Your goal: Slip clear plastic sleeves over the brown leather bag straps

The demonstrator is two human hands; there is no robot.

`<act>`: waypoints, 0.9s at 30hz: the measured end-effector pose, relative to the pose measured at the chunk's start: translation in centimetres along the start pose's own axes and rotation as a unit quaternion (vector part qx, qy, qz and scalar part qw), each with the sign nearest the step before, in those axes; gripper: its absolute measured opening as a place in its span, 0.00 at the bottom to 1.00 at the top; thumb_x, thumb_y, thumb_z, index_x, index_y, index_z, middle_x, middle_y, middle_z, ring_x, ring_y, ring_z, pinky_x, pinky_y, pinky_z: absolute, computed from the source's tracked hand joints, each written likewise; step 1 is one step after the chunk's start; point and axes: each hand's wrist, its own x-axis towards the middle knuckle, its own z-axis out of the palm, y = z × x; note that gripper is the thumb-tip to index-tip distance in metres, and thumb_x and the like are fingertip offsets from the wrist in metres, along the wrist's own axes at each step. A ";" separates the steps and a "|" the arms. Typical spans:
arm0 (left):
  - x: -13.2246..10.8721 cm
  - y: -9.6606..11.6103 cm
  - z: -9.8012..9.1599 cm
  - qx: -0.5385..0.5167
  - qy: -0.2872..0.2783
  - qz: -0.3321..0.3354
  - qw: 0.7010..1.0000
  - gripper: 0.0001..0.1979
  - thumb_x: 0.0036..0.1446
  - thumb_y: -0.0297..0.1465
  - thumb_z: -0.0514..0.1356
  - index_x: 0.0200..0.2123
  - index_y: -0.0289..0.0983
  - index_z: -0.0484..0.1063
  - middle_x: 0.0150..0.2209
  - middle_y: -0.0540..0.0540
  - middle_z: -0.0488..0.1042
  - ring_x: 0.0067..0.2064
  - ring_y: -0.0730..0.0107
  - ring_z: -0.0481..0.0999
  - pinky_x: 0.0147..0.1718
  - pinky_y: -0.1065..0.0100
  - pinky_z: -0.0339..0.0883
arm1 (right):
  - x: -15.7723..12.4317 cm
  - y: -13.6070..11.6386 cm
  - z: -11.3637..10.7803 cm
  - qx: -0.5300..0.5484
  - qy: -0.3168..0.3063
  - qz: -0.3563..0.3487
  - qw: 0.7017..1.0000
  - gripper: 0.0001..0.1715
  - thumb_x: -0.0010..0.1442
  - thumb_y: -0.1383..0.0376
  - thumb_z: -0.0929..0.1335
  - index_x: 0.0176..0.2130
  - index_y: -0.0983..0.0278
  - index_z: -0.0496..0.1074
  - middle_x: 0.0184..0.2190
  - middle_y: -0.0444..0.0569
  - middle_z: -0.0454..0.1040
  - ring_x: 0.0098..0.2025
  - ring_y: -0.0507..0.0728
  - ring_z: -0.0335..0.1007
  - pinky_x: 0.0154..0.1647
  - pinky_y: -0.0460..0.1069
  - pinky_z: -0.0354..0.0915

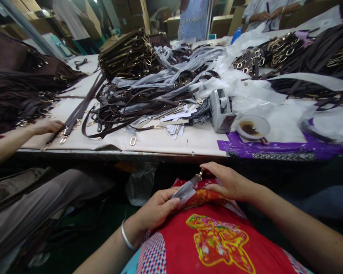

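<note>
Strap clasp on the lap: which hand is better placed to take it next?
Probably right: the right hand rests beside the clasp, while the left hand pinches the plastic-wrapped strap farther down.

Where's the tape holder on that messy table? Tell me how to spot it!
Look at the long table, near its front edge, right of the strap pile. The tape holder stands beside a white dish. It is the only grey plastic block there.

No writing, brand or number can be read anywhere. The white paper slips on the table are too blurred (any print is lost). The grey tape dispenser and the wrapped strap show no legible mark. The red cloth bears only a floral figure.
</note>
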 end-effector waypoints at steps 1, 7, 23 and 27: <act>-0.1 -0.2 -0.2 -0.010 0.001 0.008 1.000 0.20 0.64 0.40 0.56 0.52 0.35 0.74 0.50 0.42 0.74 0.47 0.60 0.71 0.50 0.62 0.63 | -0.1 0.4 -0.1 -0.005 0.028 -0.007 1.000 0.28 0.61 0.60 0.70 0.57 0.66 0.65 0.52 0.58 0.73 0.52 0.62 0.71 0.53 0.58 0.69; -0.2 -0.1 -0.5 0.018 0.000 0.035 0.999 0.19 0.64 0.38 0.56 0.55 0.37 0.74 0.59 0.41 0.70 0.57 0.51 0.68 0.59 0.55 0.58 | 0.7 -1.4 -0.7 -0.024 0.121 -0.116 0.986 0.21 0.66 0.61 0.66 0.56 0.65 0.66 0.52 0.59 0.72 0.55 0.61 0.67 0.57 0.57 0.65; 0.5 -0.4 -0.4 0.142 -0.038 0.026 0.989 0.21 0.66 0.45 0.49 0.35 0.34 0.71 0.34 0.48 0.68 0.36 0.68 0.65 0.39 0.68 0.62 | 2.7 -5.8 5.5 -0.193 -0.086 -0.186 0.960 0.13 0.64 0.60 0.66 0.43 0.68 0.71 0.41 0.56 0.74 0.48 0.63 0.65 0.64 0.61 0.52; 0.7 -1.6 -0.9 0.099 0.001 0.020 0.995 0.25 0.63 0.50 0.51 0.33 0.34 0.71 0.30 0.49 0.64 0.33 0.70 0.61 0.35 0.70 0.59 | 4.7 -5.2 3.9 -0.084 -0.105 -0.169 0.976 0.20 0.64 0.51 0.65 0.40 0.65 0.71 0.38 0.52 0.75 0.41 0.59 0.68 0.52 0.55 0.64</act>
